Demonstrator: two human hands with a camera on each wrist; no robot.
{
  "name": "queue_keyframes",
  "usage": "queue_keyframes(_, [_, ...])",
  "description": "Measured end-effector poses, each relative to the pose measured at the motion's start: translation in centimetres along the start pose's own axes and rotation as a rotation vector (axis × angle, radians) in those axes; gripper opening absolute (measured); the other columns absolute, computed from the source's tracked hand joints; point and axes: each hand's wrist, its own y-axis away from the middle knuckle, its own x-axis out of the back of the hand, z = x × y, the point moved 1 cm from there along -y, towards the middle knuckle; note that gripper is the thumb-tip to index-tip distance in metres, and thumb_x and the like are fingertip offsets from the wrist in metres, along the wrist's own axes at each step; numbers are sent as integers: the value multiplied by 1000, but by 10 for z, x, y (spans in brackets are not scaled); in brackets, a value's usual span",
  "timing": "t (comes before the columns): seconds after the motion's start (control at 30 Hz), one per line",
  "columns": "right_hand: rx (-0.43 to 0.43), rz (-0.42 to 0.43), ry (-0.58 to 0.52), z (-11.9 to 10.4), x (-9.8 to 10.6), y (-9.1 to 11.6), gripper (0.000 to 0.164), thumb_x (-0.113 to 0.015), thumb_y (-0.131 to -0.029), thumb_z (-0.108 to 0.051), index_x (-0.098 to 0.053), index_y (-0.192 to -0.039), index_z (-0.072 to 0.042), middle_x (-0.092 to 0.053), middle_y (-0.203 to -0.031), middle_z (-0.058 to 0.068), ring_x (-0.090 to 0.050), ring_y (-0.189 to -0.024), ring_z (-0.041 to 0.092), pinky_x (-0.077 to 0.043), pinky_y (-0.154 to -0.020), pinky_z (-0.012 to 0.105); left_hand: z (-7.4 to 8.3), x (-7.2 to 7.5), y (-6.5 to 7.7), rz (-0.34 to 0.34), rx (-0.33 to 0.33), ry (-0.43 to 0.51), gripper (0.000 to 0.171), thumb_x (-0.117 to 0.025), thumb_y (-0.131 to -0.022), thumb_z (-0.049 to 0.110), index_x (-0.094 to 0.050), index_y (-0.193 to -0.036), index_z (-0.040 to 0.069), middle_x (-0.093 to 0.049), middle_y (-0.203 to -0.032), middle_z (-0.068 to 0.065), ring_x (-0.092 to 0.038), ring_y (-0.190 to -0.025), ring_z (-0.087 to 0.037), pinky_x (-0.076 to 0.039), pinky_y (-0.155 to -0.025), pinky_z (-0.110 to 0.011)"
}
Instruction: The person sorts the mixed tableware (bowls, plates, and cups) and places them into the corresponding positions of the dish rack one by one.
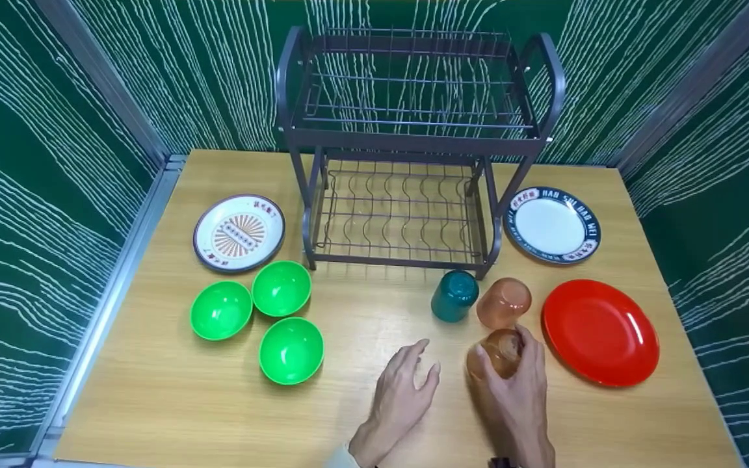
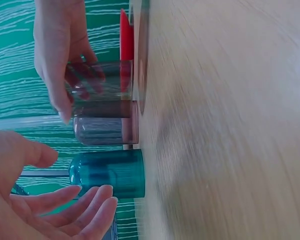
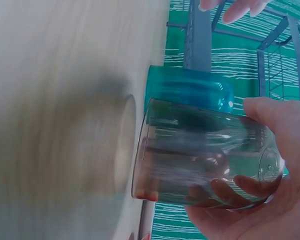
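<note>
My right hand [image 1: 523, 390] grips an amber drinking glass [image 1: 493, 364] around its sides, thumb and fingers on opposite sides. The glass is upside down, its rim at or just above the table; contact is hard to tell. Behind it stand an upturned pinkish-orange glass [image 1: 503, 305] and an upturned teal glass [image 1: 454, 298]. My left hand [image 1: 400, 390] hovers left of the amber glass, its fingers relaxed and holding nothing. In the left wrist view, the fingers [image 2: 92, 210] appear in front of the teal glass [image 2: 112, 172]. In the right wrist view, clear walls of the held glass [image 3: 200, 155] show my fingertips through them.
A dark two-tier dish rack [image 1: 407, 263] stands at the back. Three green bowls [image 1: 291, 351] and a patterned white plate [image 1: 267, 253] lie at left. A red plate [image 1: 599, 331] and a blue-rimmed plate [image 1: 550, 224] lie at right.
</note>
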Motion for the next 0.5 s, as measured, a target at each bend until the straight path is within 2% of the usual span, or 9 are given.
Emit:
queue_keyframes(0.27, [105, 10, -16, -14, -7, 8, 79, -83, -89, -30, -41, -149, -1, -50, -141, 20, -50, -127, 35, -41, -110, 61, 1, -3, 2, 20, -103, -102, 67, -77, -91, 38, -53, -145, 8, -62, -131, -6, -61, -119, -21, -55, -96, -37])
queue_keyframes(0.5, [186, 16, -54, -25, -15, 9, 77, -86, -86, -23, -45, -146, 1, -53, -137, 20, -54, -124, 34, -43, -110, 57, 2, -1, 0, -8, -99, -124, 70, -77, -91, 42, -51, -148, 10, -60, -133, -5, -59, -123, -20, -52, -101, -37])
